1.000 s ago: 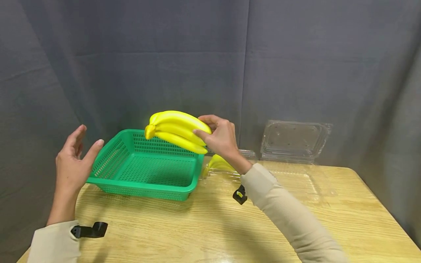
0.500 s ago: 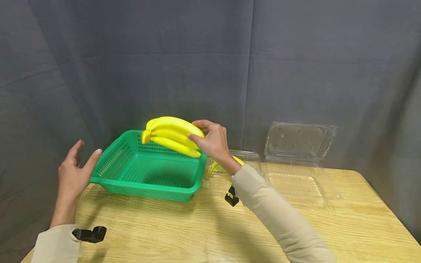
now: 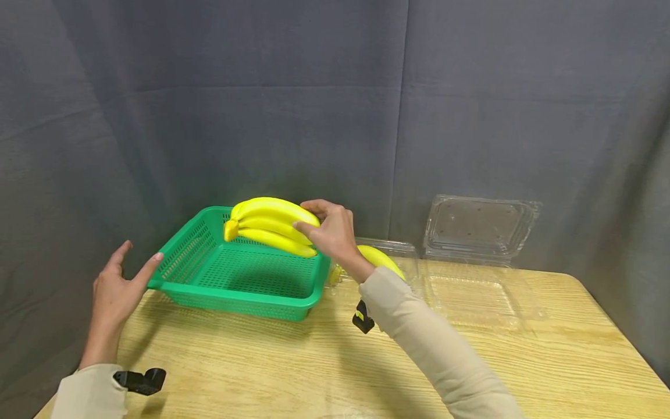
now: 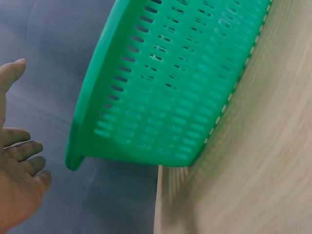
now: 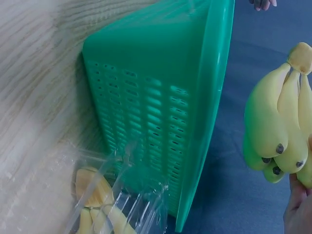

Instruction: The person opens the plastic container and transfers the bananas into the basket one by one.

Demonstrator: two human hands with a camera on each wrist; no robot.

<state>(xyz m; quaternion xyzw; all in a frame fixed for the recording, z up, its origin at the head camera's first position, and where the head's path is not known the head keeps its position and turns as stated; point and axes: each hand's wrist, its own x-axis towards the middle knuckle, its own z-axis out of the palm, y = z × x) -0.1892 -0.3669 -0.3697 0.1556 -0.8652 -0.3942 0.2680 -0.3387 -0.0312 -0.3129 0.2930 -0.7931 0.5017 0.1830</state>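
Grey curtain (image 3: 324, 87) is hanging | right hand (image 3: 337, 234) is pinching bananas (image 3: 269, 223) over green basket (image 3: 235, 295) | left hand (image 3: 112, 294) is holding fingers spread | one-end hold is probably demanding firmness

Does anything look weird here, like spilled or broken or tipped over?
No, nothing stands out. The green basket sits flat on the table, and the right hand holds a banana bunch above it. More bananas lie in a clear box. The open box beside that has its lid up; I see no spill.

No lettering can be read; no brands, numbers or signs either.
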